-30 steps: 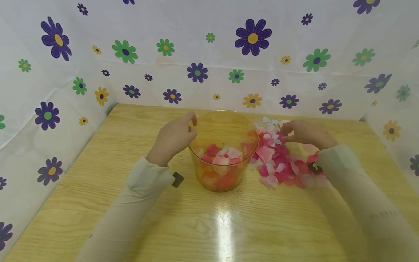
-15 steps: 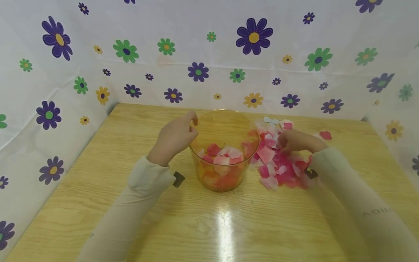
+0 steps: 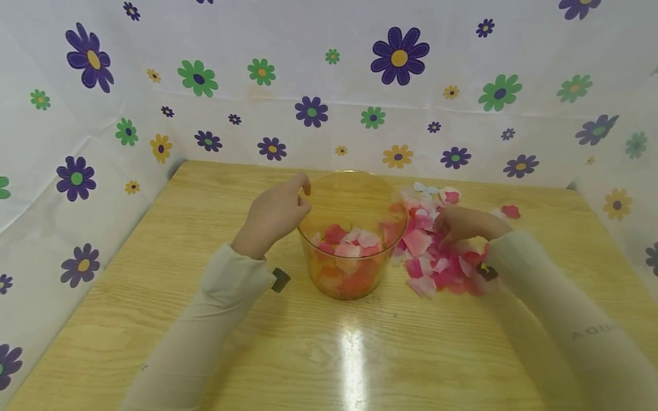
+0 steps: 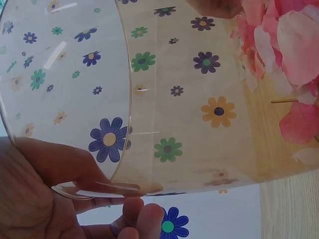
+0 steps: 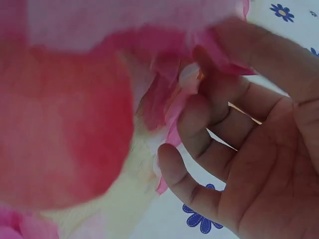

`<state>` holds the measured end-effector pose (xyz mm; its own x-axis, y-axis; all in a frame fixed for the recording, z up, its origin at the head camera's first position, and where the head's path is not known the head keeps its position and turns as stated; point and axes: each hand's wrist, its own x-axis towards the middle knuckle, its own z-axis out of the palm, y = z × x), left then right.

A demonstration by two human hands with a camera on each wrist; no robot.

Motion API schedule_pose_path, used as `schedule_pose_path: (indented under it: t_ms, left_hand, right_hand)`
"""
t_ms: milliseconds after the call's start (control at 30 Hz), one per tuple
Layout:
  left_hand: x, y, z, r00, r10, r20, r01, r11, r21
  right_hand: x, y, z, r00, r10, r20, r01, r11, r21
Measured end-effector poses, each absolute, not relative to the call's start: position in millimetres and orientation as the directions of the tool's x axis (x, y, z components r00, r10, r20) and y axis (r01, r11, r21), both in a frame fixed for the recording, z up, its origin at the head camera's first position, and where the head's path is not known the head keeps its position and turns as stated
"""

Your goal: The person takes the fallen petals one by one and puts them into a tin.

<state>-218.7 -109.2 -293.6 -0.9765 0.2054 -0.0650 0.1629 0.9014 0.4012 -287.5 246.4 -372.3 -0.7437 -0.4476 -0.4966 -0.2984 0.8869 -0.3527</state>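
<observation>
In the head view my left hand (image 3: 272, 217) holds the left side of a see-through amber plastic tub (image 3: 354, 257). The left wrist view shows the thumb inside the rim and the curled fingers (image 4: 142, 219) outside it. Pink, red and pale artificial petals (image 3: 354, 242) lie in the bottom of the tub. To its right is a loose heap of similar petals (image 3: 418, 242) on the table. My right hand (image 3: 470, 222) reaches down into this heap. A bright pink petal (image 5: 224, 59) is pinched between its thumb and index finger in the right wrist view, the other fingers bent.
The wooden table (image 3: 308, 354) backs onto a white flower-print cloth (image 3: 339, 85). A red petal (image 3: 510, 212) lies apart, right of the heap. A pale blue-white petal piece (image 3: 425, 188) is at its far edge. Small dark squares (image 3: 280, 279) show by both sleeves.
My right hand has shifted slightly left and nearer, down into the heap, uncovering petals at the back and right. The left hand and the tub have stayed in place.
</observation>
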Motion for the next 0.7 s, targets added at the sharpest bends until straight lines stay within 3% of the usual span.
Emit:
schedule_pose_path:
  t_ms: [200, 367, 500, 700]
  left_hand:
    - [-218.9, -109.1, -293.6, -0.977, 0.203, -0.071, 0.159, 0.903, 0.400]
    - [-218.2, -110.4, -292.8, -0.977, 0.199, -0.071, 0.157, 0.908, 0.389]
    - [-219.1, -111.1, -293.3, -0.978, 0.198, -0.067, 0.157, 0.909, 0.385]
    - [-219.9, -109.5, -294.9, -0.977, 0.201, -0.071, 0.158, 0.906, 0.393]
  right_hand:
    - [-286.9, 248.0, -358.3, -0.777, -0.465, -0.425, -0.337, 0.877, -0.343]
    - [-282.9, 234.8, -343.4, -0.767, -0.512, -0.386, -0.374, 0.846, -0.380]
    - [-280.0, 216.7, -350.2, -0.743, -0.545, -0.389, -0.406, 0.829, -0.385]
    - [-277.7, 205.6, -366.7, -0.783, -0.499, -0.371, -0.380, 0.856, -0.350]
